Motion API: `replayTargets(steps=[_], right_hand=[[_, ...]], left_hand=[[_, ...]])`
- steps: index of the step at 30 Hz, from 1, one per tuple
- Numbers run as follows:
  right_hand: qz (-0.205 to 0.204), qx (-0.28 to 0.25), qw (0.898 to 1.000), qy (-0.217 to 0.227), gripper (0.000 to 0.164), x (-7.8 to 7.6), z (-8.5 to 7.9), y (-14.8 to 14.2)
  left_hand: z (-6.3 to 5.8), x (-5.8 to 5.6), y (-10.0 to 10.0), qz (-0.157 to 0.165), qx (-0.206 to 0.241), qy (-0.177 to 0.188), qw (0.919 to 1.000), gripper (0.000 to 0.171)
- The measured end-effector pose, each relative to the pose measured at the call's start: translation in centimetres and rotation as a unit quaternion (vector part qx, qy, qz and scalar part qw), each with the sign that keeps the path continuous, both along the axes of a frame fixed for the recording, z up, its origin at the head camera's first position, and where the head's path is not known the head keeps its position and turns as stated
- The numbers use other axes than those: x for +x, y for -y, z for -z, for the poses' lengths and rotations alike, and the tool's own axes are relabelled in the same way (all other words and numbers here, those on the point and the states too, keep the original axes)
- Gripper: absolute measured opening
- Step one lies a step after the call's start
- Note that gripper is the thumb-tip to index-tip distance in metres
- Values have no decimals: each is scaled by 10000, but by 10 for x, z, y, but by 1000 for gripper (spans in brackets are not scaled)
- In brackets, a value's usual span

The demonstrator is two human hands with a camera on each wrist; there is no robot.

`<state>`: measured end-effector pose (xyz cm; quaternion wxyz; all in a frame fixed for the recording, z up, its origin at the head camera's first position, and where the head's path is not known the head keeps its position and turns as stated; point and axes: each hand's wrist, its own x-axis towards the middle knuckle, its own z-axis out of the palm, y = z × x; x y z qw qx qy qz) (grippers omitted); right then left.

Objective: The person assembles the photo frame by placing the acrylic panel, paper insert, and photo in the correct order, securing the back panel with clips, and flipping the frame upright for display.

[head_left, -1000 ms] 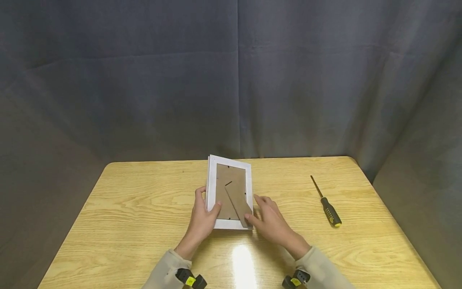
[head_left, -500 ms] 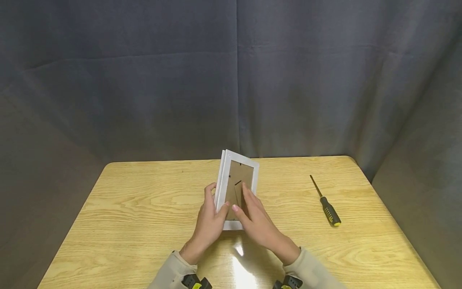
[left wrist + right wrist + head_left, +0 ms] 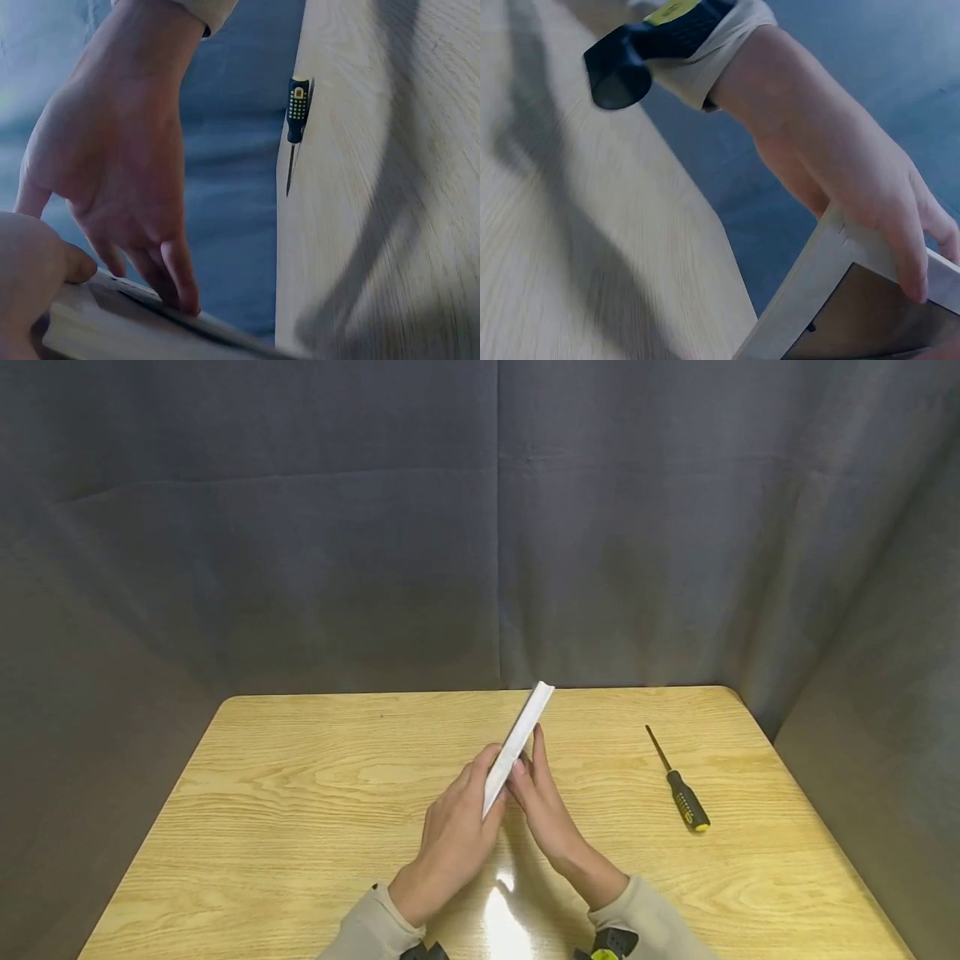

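Note:
A white picture frame [image 3: 519,743] stands tilted and nearly edge-on above the table in the head view. My left hand [image 3: 453,835] grips its lower part, fingers on the far side. In the right wrist view, that hand's thumb lies over the white border, beside the brown backing board [image 3: 859,311]. My right hand [image 3: 553,822] is at the backing side, its fingers extended. Seen from the left wrist, the right hand's fingertips [image 3: 184,296] touch the frame. The stand leg on the back is hidden in the head view.
A screwdriver [image 3: 687,802] with a black and yellow handle lies on the wooden table [image 3: 300,793] to the right of both hands. A dark grey curtain [image 3: 360,543] hangs behind the table and along its sides.
The left hand has turned the picture frame from its back facing me to nearly edge-on, and shifted it right. The right hand has left the stand leg's lower end. The screwdriver stays put.

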<state>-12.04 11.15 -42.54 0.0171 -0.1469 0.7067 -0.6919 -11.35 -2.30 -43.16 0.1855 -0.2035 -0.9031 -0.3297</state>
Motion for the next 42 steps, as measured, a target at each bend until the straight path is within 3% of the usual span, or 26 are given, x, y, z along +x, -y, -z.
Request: replayTargets(steps=[5, 9, 15, 19, 22, 26, 28, 32, 36, 39, 42], right_hand=[[-210, -1105, 9933, 268, 66, 0, -4, 2], [106, -1688, 9845, 467, 67, -1, -3, 3], [830, -1881, 9766, 629, 62, -2, -2, 4], [1324, -2034, 9665, 843, 55, -3, -1, 2], [1530, -2082, 9614, 943, 51, -3, -3, 0], [1703, -1973, 9598, 1042, 46, -4, -6, -6], [1752, -1921, 9591, 1116, 44, -4, -8, -9], [1765, -1816, 9587, 1294, 42, -4, -10, -15], [1661, -1782, 9604, 1349, 43, -2, -10, -18], [1612, -1786, 9613, 1341, 42, -1, -9, -19], [1489, -1772, 9637, 1333, 42, 0, -8, -21]], left_hand=[[1, 4, -6, 283, -381, -129, 9988, 56], [5, 6, -10, 392, -515, -274, 9975, 56], [5, 6, -10, 630, -566, -314, 9959, 55], [4, 7, -9, 894, -872, -246, 9919, 59], [1, 8, -6, 1113, -1125, -298, 9870, 60], [-2, 4, 0, 1325, -1086, -435, 9842, 59], [-4, 0, 5, 1313, -854, -540, 9862, 57], [-12, -9, 15, 898, -178, -695, 9934, 52], [-17, -15, 26, 510, 915, -249, 9942, 51], [-17, -19, 32, 511, 1744, 528, 9819, 56], [-14, -23, 37, 712, 2363, 1469, 9579, 60]])
